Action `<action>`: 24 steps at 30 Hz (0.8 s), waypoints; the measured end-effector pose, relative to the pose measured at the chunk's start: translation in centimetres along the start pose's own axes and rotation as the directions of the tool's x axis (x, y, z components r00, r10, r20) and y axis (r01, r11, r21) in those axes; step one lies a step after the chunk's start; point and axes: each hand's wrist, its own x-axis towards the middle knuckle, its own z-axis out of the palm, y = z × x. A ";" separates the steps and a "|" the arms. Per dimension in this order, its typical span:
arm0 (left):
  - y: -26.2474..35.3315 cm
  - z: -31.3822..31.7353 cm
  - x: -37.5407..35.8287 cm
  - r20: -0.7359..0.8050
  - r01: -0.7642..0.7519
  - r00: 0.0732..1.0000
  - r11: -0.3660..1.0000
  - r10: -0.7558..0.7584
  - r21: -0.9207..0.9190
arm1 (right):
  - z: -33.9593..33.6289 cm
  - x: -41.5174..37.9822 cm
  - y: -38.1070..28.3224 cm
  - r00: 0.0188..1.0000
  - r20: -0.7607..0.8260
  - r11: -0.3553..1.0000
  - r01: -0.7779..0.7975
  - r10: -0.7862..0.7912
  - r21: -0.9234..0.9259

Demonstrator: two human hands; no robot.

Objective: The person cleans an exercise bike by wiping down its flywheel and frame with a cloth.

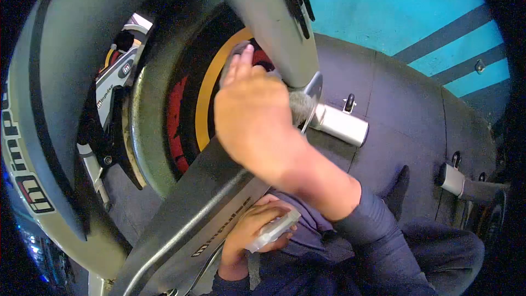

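My right hand (255, 112) reaches across the frame of an exercise bike to the face of its flywheel (205, 104), which has a silver rim, a yellow ring and red markings. Its fingers are curled over a dark grey piece like a cloth or pad (234, 57), pressed against the wheel; most of it is hidden. Lower down, close to my body, my left hand (255, 227) is closed round a pale, translucent flat object (274, 232), perhaps a small plastic box or packet. The grey bike frame (219, 230), lettered "impulse", runs diagonally beside that hand.
A grey fork leg (274, 22) comes down just above my right hand. The bike's white foot bar (342, 125) rests on dark floor tiles (394, 93). Another bike's foot (460, 182) stands at right, and a further bike (118, 79) shows behind. The wall (361, 5) is blue.
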 end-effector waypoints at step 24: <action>0.8 -0.2 0.3 0.036 -0.006 0.999 1.000 0.006 -0.014 | 0.6 1.4 0.9 0.985 0.153 0.997 -0.072 0.075 -0.021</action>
